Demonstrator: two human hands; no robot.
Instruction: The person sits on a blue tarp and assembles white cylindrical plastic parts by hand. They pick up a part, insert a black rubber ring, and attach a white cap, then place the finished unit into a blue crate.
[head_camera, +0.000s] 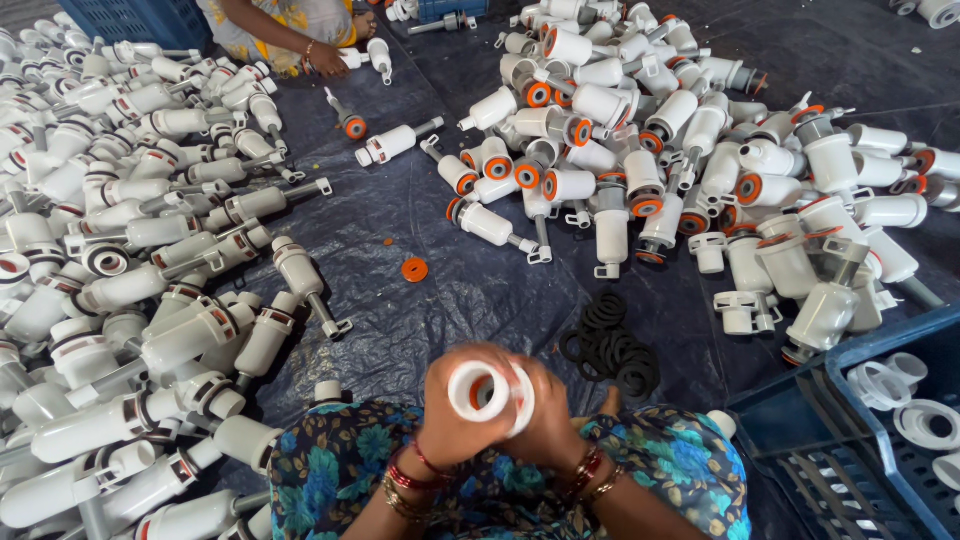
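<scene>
A white plastic valve part (490, 392) with an orange ring inside its round mouth is held up over the lap, at the near edge of the dark tarpaulin (420, 220) spread on the floor. It is gripped from both sides: the fingers of the left hand (450, 415) are curled around its left flank and those of the right hand (548, 420) are wrapped over its right rim, pressed tight against it. The part is judged light and stiff, with a smooth skin that could slip; the best hold is thought to be around the thick barrel, not the thin stem. Just beyond the hands a small heap of black rubber rings (610, 345) is seen, and a loose orange ring (414, 269) lies farther out. White parts with orange seals (640, 130) are piled toward the far right, finished-looking ones (130, 250) along the left edge. A blue crate (880, 420) with white caps is set at the near right corner. Another person's hand (325, 60) is seen at the far edge.
</scene>
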